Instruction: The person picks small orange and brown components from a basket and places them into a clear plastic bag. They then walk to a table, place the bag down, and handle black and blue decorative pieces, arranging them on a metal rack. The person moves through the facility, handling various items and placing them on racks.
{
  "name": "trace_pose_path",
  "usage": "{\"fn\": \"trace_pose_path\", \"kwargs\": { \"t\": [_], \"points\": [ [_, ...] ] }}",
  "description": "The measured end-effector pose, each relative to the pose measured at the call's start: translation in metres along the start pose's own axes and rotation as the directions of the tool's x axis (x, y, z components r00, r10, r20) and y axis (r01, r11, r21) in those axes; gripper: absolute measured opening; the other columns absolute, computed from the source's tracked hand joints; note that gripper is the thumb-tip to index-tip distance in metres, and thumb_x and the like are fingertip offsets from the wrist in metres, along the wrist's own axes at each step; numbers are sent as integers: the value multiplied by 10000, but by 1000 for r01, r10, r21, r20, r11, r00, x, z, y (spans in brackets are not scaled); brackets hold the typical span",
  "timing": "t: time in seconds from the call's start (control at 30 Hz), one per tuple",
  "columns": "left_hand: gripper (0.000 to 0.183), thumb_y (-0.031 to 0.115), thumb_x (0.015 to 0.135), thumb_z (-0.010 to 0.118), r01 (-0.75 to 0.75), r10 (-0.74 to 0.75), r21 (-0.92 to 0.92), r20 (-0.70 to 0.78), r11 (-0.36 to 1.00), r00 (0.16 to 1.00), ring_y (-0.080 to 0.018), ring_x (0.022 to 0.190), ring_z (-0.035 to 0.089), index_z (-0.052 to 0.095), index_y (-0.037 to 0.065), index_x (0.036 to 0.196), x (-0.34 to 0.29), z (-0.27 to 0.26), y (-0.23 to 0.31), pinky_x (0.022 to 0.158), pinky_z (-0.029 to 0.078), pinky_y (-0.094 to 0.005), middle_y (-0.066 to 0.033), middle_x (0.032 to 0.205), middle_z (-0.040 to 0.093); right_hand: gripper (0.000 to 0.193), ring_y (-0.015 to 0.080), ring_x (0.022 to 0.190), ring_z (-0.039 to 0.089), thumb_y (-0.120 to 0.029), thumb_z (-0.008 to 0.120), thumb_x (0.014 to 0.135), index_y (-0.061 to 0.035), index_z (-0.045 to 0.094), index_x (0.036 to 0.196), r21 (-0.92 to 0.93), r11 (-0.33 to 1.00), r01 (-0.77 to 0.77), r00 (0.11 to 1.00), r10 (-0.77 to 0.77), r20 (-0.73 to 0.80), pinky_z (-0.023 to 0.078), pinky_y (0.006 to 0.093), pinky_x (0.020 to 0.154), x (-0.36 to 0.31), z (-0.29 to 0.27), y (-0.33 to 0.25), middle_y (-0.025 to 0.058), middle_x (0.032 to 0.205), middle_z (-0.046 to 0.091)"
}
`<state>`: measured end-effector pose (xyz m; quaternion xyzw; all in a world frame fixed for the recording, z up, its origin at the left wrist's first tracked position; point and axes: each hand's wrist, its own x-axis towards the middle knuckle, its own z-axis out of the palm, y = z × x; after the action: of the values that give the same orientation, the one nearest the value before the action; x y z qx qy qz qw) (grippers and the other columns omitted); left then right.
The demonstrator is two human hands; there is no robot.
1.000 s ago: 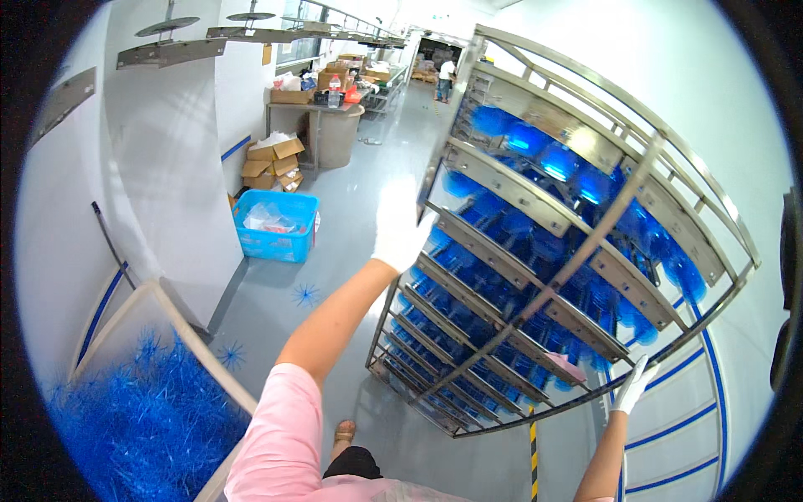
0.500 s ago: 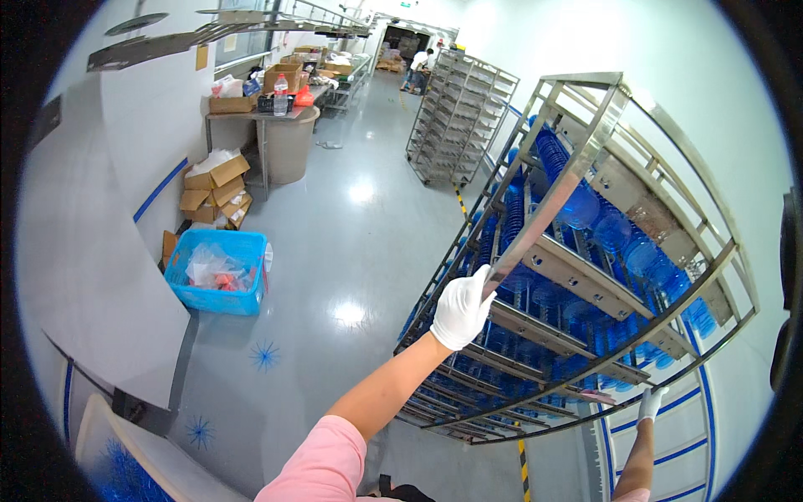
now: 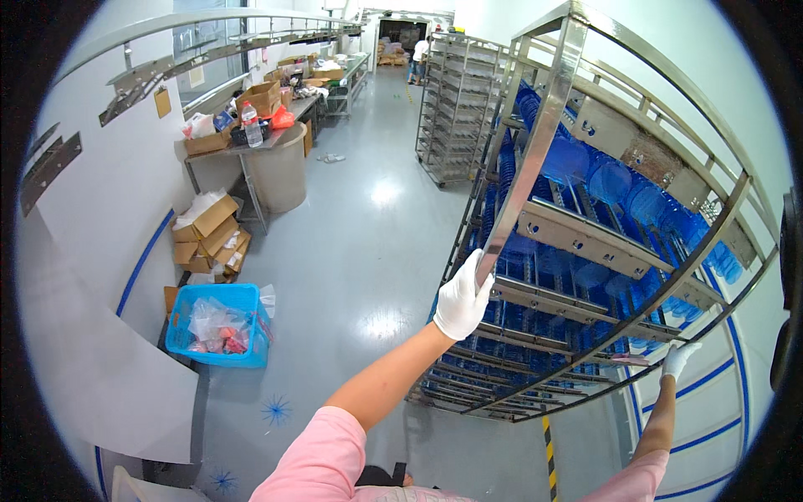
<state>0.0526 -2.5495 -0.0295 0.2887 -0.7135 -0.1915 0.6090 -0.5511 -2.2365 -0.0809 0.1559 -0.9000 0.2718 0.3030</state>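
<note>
Though gripped, rack (image 3: pixel 585 234) between both hands (image 3: pixel 462 297)

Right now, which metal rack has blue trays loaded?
The near rack, gripped by both gloved hands, left and right. The far rack down the aisle looks empty.

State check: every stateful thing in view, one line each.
left hand: gloved, closed on the rack's upright post
right hand: gloved, gripping the rack's far post
steel rack: upright, shelves loaded with blue trays
blue basket: on floor, part filled
cardboard boxes: flaps open
</note>
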Motion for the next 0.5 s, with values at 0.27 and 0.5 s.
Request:
{"fn": "trace_pose_path", "kwargs": {
  "t": [0.27,0.5],
  "points": [
    [542,166,913,675,-188,195,68,-114,980,974,-342,920,696,448,38,1389,126,118,-121,734,585,-387,-176,1139,667,703,382,1389,420,-208,559,966,-17,229,1557,396,918,32,974,-117,193,331,386,1128,11,108,-155,261,1524,398],
    [516,156,913,677,-148,146,-37,-34,988,989,-322,905,684,457,53,1368,243,209,-223,720,583,-383,-140,1065,658,536,443,1118,605,-288,581,980,-28,466,1434,332,909,250,844,-373,386,482,474,924,-40,132,-408,268,1246,628]
  ]
}}
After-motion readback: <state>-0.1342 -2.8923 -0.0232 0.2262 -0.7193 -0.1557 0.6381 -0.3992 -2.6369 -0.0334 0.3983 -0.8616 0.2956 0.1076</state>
